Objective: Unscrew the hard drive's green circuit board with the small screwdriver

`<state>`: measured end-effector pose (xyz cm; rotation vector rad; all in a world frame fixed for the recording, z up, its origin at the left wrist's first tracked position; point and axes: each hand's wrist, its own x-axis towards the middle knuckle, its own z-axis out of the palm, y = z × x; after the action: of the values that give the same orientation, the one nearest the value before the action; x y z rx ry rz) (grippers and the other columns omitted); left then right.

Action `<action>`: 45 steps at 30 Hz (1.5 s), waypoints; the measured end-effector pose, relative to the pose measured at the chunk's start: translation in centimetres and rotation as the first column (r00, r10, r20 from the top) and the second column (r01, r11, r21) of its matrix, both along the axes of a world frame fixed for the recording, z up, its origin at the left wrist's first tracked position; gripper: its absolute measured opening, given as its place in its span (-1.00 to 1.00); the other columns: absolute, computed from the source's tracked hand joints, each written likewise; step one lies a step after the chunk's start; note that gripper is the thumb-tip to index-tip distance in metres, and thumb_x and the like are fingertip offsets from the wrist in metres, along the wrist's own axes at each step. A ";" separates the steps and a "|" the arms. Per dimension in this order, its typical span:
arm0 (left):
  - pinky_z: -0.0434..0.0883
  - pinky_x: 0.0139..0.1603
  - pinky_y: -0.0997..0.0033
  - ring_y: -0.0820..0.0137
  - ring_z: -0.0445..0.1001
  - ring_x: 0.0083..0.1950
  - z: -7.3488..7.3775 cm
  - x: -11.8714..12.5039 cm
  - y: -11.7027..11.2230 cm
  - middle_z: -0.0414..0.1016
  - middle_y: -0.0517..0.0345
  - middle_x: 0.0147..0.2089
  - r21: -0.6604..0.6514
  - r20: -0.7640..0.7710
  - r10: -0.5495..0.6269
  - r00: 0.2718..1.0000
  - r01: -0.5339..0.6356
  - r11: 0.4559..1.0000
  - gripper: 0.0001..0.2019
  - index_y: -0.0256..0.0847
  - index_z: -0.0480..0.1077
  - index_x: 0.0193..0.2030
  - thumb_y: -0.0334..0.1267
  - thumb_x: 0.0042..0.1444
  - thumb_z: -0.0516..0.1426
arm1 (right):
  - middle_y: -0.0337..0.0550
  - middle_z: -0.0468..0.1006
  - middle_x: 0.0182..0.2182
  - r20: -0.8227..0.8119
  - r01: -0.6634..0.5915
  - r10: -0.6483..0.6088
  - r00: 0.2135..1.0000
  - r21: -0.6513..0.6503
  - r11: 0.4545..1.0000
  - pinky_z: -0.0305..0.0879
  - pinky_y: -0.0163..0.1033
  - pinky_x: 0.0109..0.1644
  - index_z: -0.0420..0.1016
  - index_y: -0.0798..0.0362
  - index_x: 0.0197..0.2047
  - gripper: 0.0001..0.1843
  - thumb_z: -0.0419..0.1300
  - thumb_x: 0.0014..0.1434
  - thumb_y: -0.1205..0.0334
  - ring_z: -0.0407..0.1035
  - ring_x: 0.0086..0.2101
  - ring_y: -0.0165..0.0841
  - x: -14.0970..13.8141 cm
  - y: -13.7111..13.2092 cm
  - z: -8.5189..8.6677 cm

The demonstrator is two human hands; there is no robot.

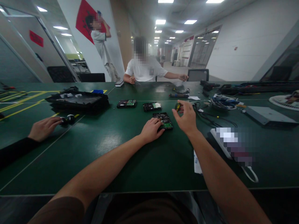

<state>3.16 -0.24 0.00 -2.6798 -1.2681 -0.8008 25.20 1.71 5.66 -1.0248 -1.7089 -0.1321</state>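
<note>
Resting on the green counter (130, 155), the left hand (151, 130) lies with its fingers laid over the near left corner of a hard drive (163, 120), circuit board up, pinning it flat rather than gripping it. The right hand (185, 118) hovers just above and to the right of that drive, its thumb and fingertips pinched around a small screwdriver (177, 106) with a yellow and black handle — whether the tip touches the drive cannot be told.

Two more hard drives sit farther back on the counter: one (126, 103) to the left and one (152, 106) nearer the middle, both well apart from the hands. A stack of black trays (78, 102) lies to the left of them. To the right there is a tangle of cables (221, 102) and a flat grey box (268, 115).

At the left edge, another person's hand (43, 128) in a dark sleeve rests on the counter, touching a small black and silver object (67, 119). Across the counter a seated person in a white shirt (145, 69) has both arms on the far edge — a second person (102, 49) stands behind, by the wall.
</note>
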 end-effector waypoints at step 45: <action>0.46 0.12 0.05 0.13 0.43 0.10 -0.2 0.1 0.2 0.49 -0.08 0.04 0.032 0.024 -0.021 1.000 0.020 0.999 -0.72 -0.20 0.50 0.00 -0.08 0.37 0.09 | 0.10 0.54 0.01 -0.030 0.029 -0.029 0.999 0.018 0.999 0.54 0.04 -0.02 0.39 0.03 0.23 -0.58 0.16 0.31 0.21 0.50 -0.10 -0.14 -0.3 -0.2 -0.1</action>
<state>3.22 -0.04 -0.24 -2.6703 -1.2241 -0.8510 24.95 1.51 5.60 -1.0337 -1.6638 -0.1503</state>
